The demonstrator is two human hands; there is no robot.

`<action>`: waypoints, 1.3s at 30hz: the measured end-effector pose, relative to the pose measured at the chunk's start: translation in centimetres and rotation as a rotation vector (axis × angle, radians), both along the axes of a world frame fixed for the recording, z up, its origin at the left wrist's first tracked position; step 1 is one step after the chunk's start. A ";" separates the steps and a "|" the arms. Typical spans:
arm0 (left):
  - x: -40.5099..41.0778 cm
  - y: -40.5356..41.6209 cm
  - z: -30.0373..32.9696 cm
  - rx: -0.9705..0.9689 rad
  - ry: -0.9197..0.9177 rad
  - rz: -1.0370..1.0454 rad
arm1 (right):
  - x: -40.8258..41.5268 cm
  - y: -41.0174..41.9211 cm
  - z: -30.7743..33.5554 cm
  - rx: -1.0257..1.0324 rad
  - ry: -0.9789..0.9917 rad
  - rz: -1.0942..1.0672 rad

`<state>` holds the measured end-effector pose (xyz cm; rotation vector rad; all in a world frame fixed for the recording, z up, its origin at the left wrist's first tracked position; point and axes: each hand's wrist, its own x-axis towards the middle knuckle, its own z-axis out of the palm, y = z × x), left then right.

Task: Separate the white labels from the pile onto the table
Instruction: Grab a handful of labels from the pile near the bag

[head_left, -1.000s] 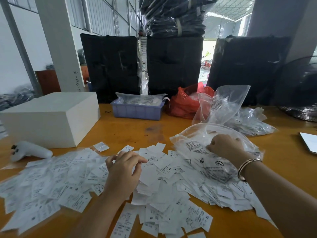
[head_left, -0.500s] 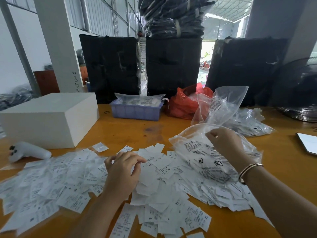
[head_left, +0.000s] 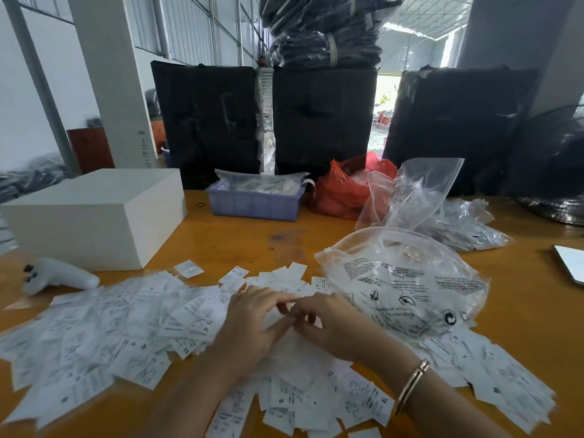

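You get bright, even daylight from the open doorway (head_left: 384, 99) far behind, blown out white. The labels (head_left: 94, 327) at left smear with motion blur, perhaps hiding print. Wide-angle bending curves the pillar (head_left: 107, 74) and frame edges.

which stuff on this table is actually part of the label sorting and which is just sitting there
Part of the job:
- white labels, spread in a pile across the table
- left hand and right hand, fingertips meeting over the pile
- printed clear bag, lying on the labels

Just lying about:
- white box
- white controller
- purple tray
- red bag
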<state>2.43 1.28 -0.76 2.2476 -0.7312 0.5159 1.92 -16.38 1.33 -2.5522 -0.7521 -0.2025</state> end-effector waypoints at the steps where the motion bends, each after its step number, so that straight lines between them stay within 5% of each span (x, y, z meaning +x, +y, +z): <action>1: 0.1 -0.1 0.1 -0.027 -0.031 0.019 | 0.1 0.0 -0.3 0.033 0.013 -0.013; 4: 0.2 0.1 0.1 -0.191 0.004 0.074 | 0.6 0.1 -1.1 0.165 -0.028 -0.178; 10: 0.2 0.5 0.2 -0.541 0.311 0.165 | 1.8 0.3 -2.7 -0.148 -0.081 -0.348; 15: 0.1 0.4 0.6 -0.707 0.384 0.113 | 1.5 0.1 -2.8 0.032 -0.236 -0.370; 20: 0.2 0.1 0.7 -0.733 0.417 0.110 | 1.0 -0.1 -2.8 0.583 -0.094 -0.329; 30: 0.1 0.1 0.4 -0.716 0.461 0.035 | -0.5 1.2 -1.8 0.553 0.015 -0.099; 39: -0.1 0.1 0.5 -0.534 0.466 -0.063 | -0.2 1.0 -1.6 0.674 0.001 -0.266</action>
